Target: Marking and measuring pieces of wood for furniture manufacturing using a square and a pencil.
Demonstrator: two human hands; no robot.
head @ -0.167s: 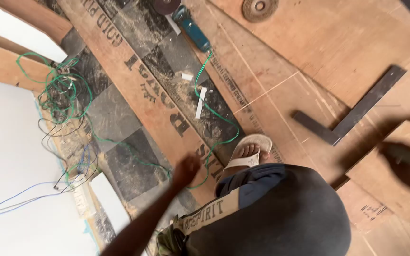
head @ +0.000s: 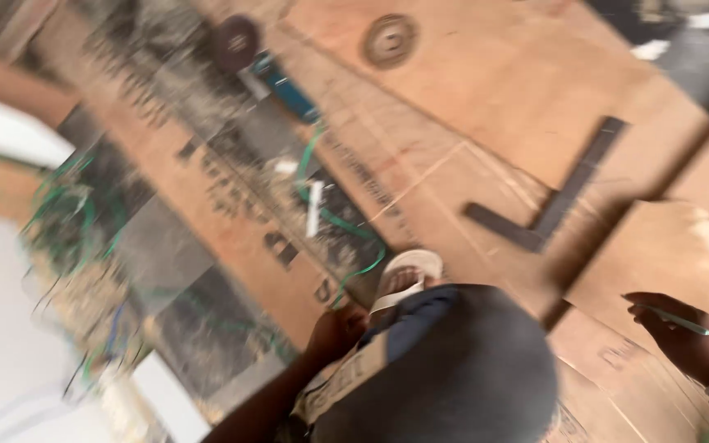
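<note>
Brown plywood sheets (head: 519, 98) covering floor; on them: dark metal L-shaped square (head: 553, 205), round grey disc (head: 389, 39), blue angle grinder (head: 276, 78), green cable (head: 346, 226).

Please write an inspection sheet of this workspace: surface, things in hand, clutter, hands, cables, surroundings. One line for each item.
Surface: brown plywood sheets lie flat and overlapping; the picture is blurred by motion.
Job's things: a thin green pencil in the right hand; a dark metal square lies flat on the plywood.
Clutter: an angle grinder with a dark disc, a loose round disc, a small white strip.
Hands: left hand is by the knee, and whether it grips anything cannot be told; right hand holds the pencil, a bracelet on its wrist.
Cables: a green cable runs from the grinder toward the sandalled foot; tangled wires at left.
Surroundings: a white panel at left.
</note>
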